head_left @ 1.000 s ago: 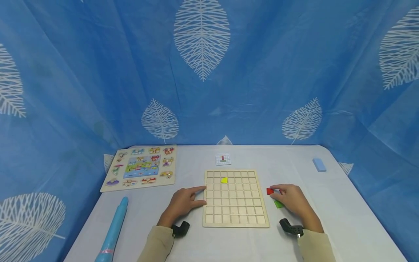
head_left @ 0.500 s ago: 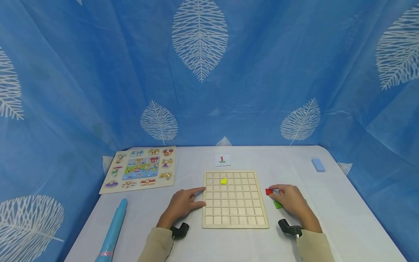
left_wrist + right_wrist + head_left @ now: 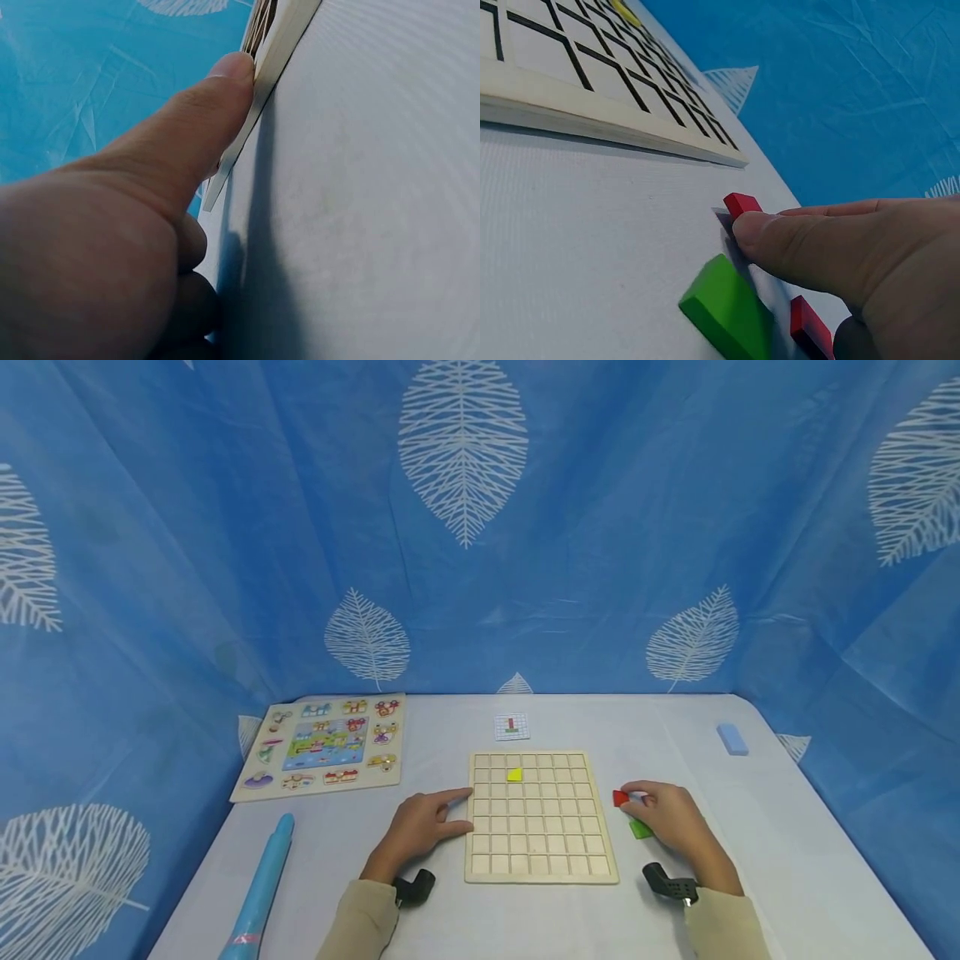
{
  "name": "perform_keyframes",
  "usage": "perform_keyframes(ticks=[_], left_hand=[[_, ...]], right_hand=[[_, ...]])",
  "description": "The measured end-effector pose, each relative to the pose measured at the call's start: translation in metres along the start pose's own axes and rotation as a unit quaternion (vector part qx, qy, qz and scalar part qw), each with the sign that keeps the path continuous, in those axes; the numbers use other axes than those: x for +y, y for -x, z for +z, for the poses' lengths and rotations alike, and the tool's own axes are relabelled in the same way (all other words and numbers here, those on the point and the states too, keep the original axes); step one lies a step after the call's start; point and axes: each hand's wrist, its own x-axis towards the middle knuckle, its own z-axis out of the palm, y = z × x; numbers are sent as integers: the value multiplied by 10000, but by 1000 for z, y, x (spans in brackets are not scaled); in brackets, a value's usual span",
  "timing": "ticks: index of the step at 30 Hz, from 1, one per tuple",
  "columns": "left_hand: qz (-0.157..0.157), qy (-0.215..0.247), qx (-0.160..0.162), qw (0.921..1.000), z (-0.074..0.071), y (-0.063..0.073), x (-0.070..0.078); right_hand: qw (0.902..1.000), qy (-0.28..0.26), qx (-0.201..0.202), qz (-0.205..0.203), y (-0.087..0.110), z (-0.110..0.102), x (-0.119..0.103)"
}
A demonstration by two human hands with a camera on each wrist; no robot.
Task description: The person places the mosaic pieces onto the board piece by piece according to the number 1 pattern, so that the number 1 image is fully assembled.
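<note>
A wooden grid board [image 3: 540,827] lies on the white table, with a yellow piece [image 3: 514,774] in one of its upper squares. My left hand [image 3: 417,825] touches the board's left edge with thumb and index finger spread along it; its other fingers fold under, as the left wrist view shows. To the right of the board, my right hand [image 3: 670,814] pinches a small red block [image 3: 740,204] between thumb and index finger. A green block [image 3: 724,304] lies beneath that hand, and a second red block [image 3: 810,328] is beside the green one, partly hidden by the fingers.
Behind the board lies a small pattern card [image 3: 512,726]. A picture puzzle board [image 3: 390,735] is at the back left, with a long light-blue tapered object [image 3: 260,885] in front of it. A light-blue block [image 3: 732,739] sits far right. Blue leaf-patterned cloth surrounds the table.
</note>
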Motion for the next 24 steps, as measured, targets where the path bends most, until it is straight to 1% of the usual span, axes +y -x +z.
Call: perform_keyframes(ticks=[2,6,11,19,24], left_hand=[[-40,-1,-34,10000,-1,0,0],[-20,21,-48,10000,-1,0,0],[42,38,-2,10000,-1,0,0],[-31,82,-10,10000,-2,0,0],[-36,89,-11,10000,-1,-1,1]], right_hand=[[10000,-54,7,-21,0,-1,1],[9998,-91,57,-142,-2,0,-2],[9991,-8,124,-408,-4,0,-15],[9982,-26,42,-606,-9,4,-37],[9970,-120,-172,-743,-13,14,-46]])
